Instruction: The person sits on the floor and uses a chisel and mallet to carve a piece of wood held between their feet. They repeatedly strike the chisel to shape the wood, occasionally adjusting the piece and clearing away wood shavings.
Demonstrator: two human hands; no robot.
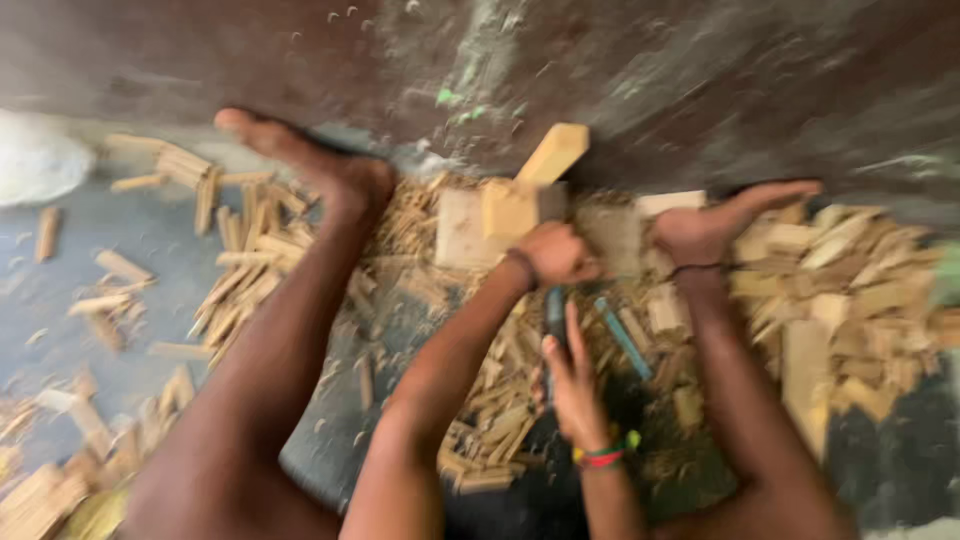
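Observation:
My left hand (555, 255) is closed on a pale wooden piece (520, 195) that sticks up toward the wall, against a larger wooden block (458, 232). My right hand (573, 385), with coloured bands on its wrist, lies just behind it, its fingers around a dark-handled tool (555, 308). The picture is blurred, so the grip is hard to make out. A blue-handled tool (622, 338) lies on the chips just to the right of that hand.
My bare legs spread to either side, left foot (310, 160) and right foot (735, 215) near a dark wall (650, 90). Wood offcuts and chips (850, 290) cover the grey floor (150, 230) on both sides.

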